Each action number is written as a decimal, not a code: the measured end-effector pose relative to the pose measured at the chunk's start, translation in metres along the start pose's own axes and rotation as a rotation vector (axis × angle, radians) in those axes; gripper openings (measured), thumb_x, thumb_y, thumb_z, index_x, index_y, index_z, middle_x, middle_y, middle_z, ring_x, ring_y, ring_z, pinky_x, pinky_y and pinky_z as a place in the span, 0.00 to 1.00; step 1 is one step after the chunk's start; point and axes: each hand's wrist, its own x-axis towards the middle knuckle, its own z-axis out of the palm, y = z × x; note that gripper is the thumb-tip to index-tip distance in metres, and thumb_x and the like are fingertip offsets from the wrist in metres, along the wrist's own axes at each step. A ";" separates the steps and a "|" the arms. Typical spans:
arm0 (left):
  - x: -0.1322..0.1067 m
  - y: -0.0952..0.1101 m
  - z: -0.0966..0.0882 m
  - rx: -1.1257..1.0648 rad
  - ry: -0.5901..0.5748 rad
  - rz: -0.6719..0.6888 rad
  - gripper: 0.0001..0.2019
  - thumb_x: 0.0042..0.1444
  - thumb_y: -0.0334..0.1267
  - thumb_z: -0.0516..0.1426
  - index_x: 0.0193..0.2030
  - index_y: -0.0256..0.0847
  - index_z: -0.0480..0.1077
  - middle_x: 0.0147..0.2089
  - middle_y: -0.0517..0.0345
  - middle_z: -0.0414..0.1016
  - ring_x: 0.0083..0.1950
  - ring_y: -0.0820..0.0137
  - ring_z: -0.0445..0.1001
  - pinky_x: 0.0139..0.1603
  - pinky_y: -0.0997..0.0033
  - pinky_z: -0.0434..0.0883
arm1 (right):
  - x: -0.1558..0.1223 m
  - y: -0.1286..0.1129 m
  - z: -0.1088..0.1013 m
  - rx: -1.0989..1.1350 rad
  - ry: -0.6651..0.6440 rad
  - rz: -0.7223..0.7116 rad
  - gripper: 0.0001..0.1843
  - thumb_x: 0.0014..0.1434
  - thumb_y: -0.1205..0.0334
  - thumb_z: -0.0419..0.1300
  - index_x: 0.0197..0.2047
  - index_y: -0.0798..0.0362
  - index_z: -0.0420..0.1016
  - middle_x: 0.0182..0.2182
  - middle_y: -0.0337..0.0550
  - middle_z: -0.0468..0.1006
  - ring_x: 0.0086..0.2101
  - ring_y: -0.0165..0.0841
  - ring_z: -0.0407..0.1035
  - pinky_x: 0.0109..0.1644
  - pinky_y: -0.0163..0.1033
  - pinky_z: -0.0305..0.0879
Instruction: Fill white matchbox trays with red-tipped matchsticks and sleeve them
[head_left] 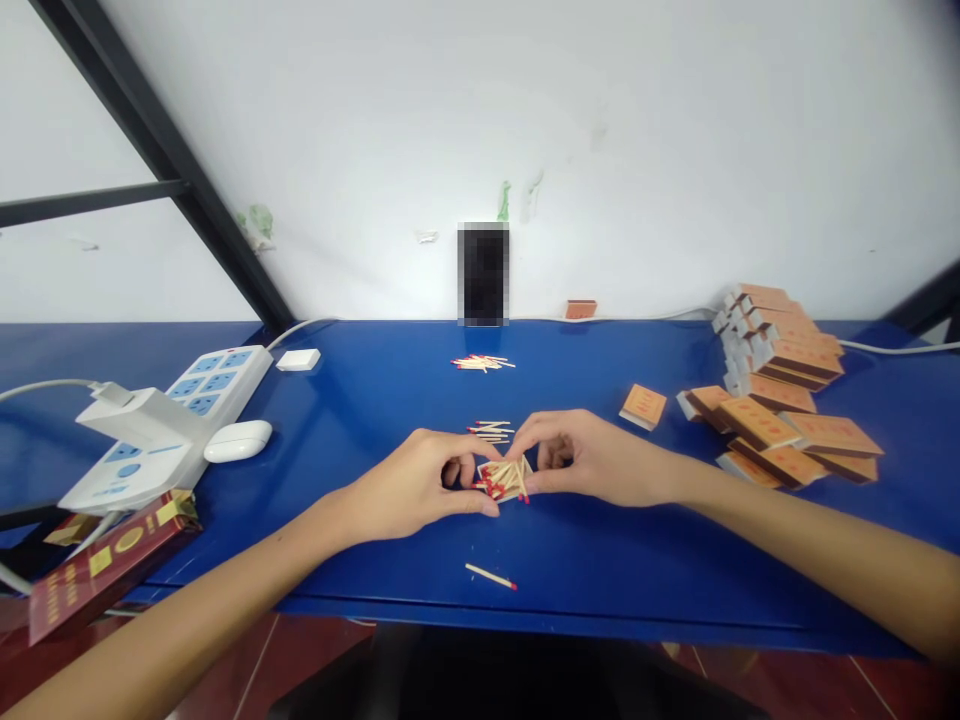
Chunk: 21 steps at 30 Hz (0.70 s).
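A small white matchbox tray (484,465) heaped with red-tipped matches (507,477) sits low over the blue table, between my two hands. My left hand (427,485) grips its left end with thumb and fingers. At the right end, my right hand (581,455) pinches the tray, its fingertips touching the matches. The matches lie at mixed angles, and a few heads poke out near the front. Just beyond the tray is a small row of loose matches (491,432). One single match (491,576) lies near the table's front edge.
More matches (481,363) lie farther back. Several orange matchboxes (780,340) are stacked at right, with one matchbox (643,406) apart. At left are a power strip (202,385), a white earbud case (238,440) and a dark red box (112,560). A blurred dark object (484,275) leans on the wall.
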 end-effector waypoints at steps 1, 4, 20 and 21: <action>0.003 0.000 -0.002 -0.034 -0.023 -0.019 0.20 0.54 0.51 0.64 0.50 0.43 0.74 0.28 0.66 0.68 0.27 0.76 0.63 0.30 0.75 0.62 | 0.002 0.000 0.001 -0.009 0.010 -0.008 0.14 0.54 0.53 0.68 0.42 0.50 0.81 0.37 0.39 0.75 0.28 0.25 0.65 0.32 0.34 0.64; 0.010 0.002 -0.009 -0.099 -0.066 -0.062 0.18 0.55 0.50 0.64 0.47 0.41 0.74 0.26 0.66 0.69 0.26 0.77 0.62 0.28 0.76 0.60 | 0.006 -0.001 0.007 -0.015 0.041 -0.031 0.12 0.54 0.53 0.68 0.39 0.51 0.81 0.35 0.39 0.74 0.27 0.25 0.65 0.30 0.33 0.62; -0.017 0.020 0.024 0.363 0.457 -0.029 0.24 0.50 0.54 0.64 0.45 0.37 0.68 0.41 0.54 0.72 0.38 0.67 0.71 0.38 0.66 0.71 | 0.005 -0.008 0.029 -0.239 0.273 -0.032 0.08 0.58 0.58 0.63 0.31 0.53 0.74 0.30 0.37 0.74 0.25 0.25 0.67 0.31 0.34 0.63; -0.019 0.023 0.028 0.429 0.470 -0.021 0.21 0.51 0.54 0.64 0.39 0.37 0.68 0.38 0.54 0.71 0.36 0.67 0.70 0.36 0.66 0.70 | 0.002 -0.009 0.030 -0.271 0.284 -0.043 0.08 0.59 0.57 0.63 0.33 0.53 0.74 0.30 0.37 0.74 0.25 0.26 0.67 0.31 0.34 0.63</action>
